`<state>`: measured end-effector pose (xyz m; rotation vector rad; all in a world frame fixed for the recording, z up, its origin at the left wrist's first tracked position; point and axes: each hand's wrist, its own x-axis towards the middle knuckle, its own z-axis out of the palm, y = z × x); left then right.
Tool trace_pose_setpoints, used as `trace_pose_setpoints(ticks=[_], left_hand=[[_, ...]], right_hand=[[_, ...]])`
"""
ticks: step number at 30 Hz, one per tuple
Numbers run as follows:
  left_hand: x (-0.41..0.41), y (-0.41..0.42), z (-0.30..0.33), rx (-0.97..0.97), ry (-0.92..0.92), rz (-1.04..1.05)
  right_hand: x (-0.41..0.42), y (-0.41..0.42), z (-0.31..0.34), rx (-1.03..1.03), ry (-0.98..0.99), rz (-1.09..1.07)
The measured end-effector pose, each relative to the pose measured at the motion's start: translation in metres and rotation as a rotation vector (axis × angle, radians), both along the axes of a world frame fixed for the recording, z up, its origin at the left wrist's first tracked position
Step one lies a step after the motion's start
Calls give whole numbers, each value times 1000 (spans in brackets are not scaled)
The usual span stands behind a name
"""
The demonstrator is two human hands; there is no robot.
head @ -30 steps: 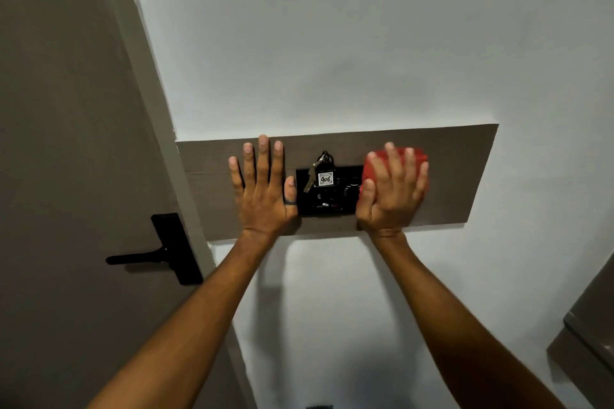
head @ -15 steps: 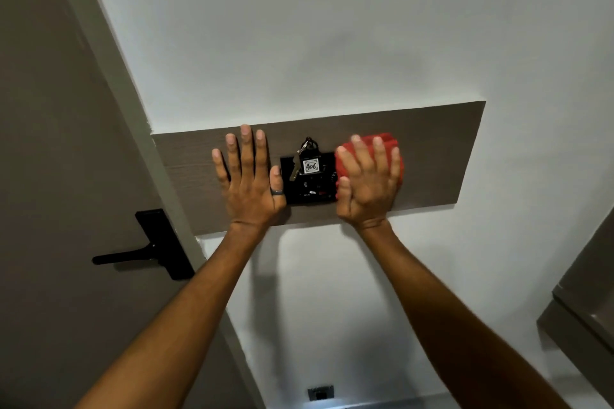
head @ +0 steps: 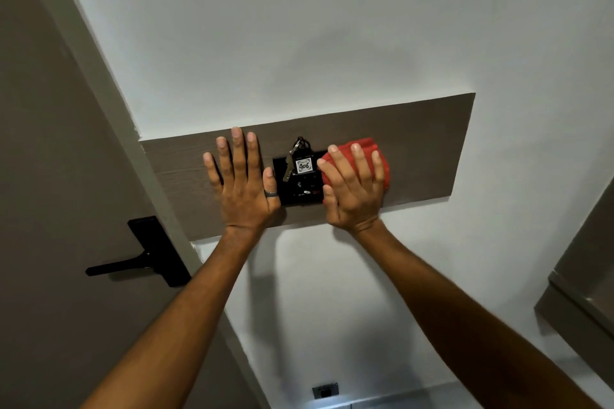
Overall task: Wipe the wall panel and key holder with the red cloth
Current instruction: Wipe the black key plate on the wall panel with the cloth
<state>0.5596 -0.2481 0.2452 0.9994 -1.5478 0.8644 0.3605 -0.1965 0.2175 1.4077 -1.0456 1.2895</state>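
Both hands unmoved; red cloth [head: 365, 148] nears key holder [head: 299, 189].

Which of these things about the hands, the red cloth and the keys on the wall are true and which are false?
1. The right hand presses the red cloth on the wall panel. True.
2. The left hand holds the keys. False: it lies flat and empty on the panel.
3. The key tag reads 406. True.
4. The key holder is white. False: it is black.
5. The door handle is right of the panel. False: it is on the left.
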Motion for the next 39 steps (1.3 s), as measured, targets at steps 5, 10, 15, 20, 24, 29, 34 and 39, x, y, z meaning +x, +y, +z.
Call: trace_pose_setpoints(ticks=[5,10,15,20,24,29,34,39], left_hand=[[-2,2,0,-19,-9,3],[-1,4,1,-12,-2,3],[-2,3,1,0,-21,9],[-1,-1,-1,-8,-20,19],[-2,4,2,2,-25,26],[-2,5,1,-6,-20,20],[-2,3,-1,-9,-26,22],[-5,8,2,1,-34,24]], right_hand=[[30,-2,-9,33,-331,-83],[-22,6,-2,55,175,-90],[-38,-2,20,33,263,-68],[4,-9,-2,23,-111,-91],[-9,5,-16,16,31,-80],[-2,-1,37,-8,-69,-33],[-1,-7,19,-27,-48,-43],[-10,0,-4,-57,12,-20]])
